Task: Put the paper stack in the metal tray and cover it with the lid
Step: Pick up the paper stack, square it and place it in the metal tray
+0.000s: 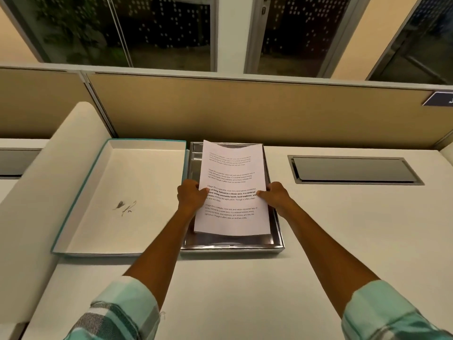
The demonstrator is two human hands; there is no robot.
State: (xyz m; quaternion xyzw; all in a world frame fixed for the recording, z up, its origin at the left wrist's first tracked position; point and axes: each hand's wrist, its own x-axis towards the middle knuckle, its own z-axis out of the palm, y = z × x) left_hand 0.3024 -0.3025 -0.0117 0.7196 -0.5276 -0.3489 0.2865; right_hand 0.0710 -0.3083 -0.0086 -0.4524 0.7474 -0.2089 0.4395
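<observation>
At left of centre: lid (117,200) lying open side up on counter (343,229), touching tray (278,231). At centre: left hand (191,196) and right hand (274,195) pinching side edges of stack (232,190), held over tray, far end curling above rim. Probably mid-placement; next, lowering flat inside walls. At right: bare counter, closed hatch (353,169).
</observation>
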